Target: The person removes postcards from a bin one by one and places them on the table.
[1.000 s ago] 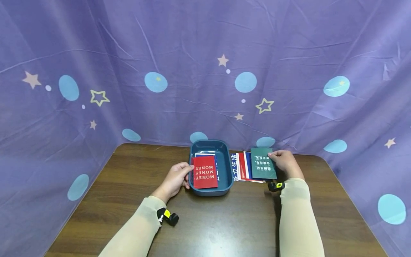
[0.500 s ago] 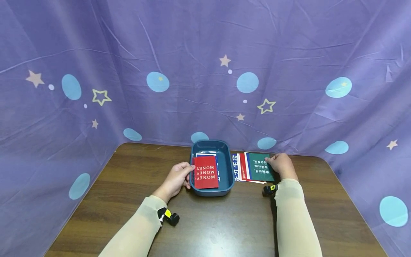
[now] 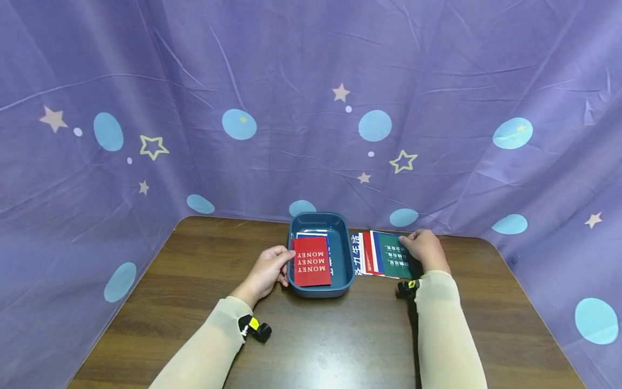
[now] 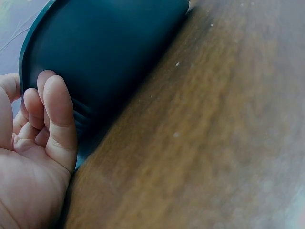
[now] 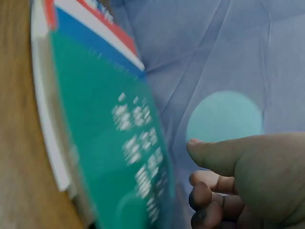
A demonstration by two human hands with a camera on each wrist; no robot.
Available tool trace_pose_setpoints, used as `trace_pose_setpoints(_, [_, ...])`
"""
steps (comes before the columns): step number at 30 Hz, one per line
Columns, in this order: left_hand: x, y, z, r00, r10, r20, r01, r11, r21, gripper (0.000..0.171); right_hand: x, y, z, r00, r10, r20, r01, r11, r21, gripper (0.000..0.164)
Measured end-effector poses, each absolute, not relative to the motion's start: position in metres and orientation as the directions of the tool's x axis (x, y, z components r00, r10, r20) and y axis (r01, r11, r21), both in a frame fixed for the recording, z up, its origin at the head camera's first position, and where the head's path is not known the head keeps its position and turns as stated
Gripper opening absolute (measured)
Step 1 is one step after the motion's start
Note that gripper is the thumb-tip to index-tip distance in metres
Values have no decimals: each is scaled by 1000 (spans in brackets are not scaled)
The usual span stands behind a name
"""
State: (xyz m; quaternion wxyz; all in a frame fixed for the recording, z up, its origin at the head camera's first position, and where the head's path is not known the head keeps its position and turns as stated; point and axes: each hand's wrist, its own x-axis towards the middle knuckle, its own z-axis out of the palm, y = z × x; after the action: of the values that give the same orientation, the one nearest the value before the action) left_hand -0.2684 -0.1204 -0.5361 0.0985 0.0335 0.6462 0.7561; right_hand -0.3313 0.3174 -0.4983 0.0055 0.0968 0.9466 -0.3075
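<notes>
My left hand (image 3: 264,273) grips the left wall of a dark blue tray (image 3: 318,294), thumb at the rim and fingers against the outside. Inside the tray lies a red notebook (image 3: 313,278) printed "MONEY" in white, over another with a white and blue edge. Right of the tray, thin notebooks overlap in a row. On top at the right end is a green notebook (image 3: 389,251) with white Chinese characters. My right hand (image 3: 427,251) is by its upper right corner. In the right wrist view, the thumb and loosely bent fingers stand apart from the green cover (image 5: 95,124).
The row also has a blue edge (image 3: 376,254), a red notebook (image 3: 367,254) and a white one with blue characters (image 3: 356,254) beside the tray. A purple curtain (image 3: 311,108) rises behind the brown wooden table (image 3: 330,335).
My right hand has moved left, lowered the green notebook onto the row's right end and let go of it. The left hand keeps its hold on the tray.
</notes>
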Motion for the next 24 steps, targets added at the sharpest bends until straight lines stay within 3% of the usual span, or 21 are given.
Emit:
trace_pose_setpoints(9, [-269, -121, -537, -979, 185, -80, -106, -137, 985, 37, -328, 277, -458, -998, 46, 52, 6, 797, -604, 37])
trace_pose_setpoints(24, [-268, -121, -537, -978, 195, -78, -107, -144, 984, 33, -311, 176, -416, -982, -182, 42, -168, 765, -621, 29])
